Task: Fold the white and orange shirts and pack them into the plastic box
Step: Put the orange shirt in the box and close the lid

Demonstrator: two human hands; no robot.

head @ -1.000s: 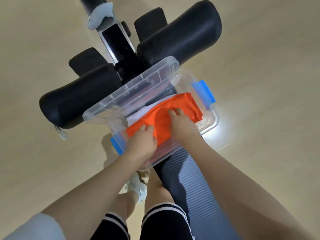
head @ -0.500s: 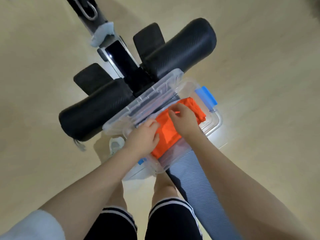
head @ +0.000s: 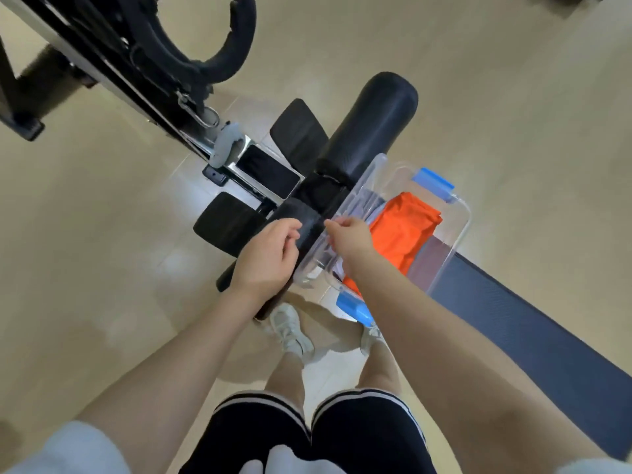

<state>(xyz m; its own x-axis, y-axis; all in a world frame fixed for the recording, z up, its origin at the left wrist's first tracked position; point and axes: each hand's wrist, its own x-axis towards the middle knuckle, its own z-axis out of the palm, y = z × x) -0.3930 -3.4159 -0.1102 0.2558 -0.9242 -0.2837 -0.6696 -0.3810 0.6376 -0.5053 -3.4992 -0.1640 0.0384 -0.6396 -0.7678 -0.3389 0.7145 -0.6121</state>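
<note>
A clear plastic box (head: 462,226) with blue latches sits on the end of a dark padded bench (head: 513,330). The folded orange shirt (head: 400,234) lies inside it and covers the white shirt, which I cannot make out. The clear lid (head: 363,186) stands tilted against the box's left side. My right hand (head: 349,236) reaches over the box's left rim and its fingertips pinch the lid's upper edge. My left hand (head: 268,256) hovers just left of the lid over a black roller, fingers loosely curled and holding nothing.
Black foam rollers (head: 372,128) and foot pads of an exercise machine lie right behind the box. Its metal frame (head: 102,63) with a strap handle runs to the upper left. My legs and white shoes (head: 290,331) stand on beige floor below.
Both hands have come off the orange shirt and moved left to the lid. The view has swung, so the box now sits further right.
</note>
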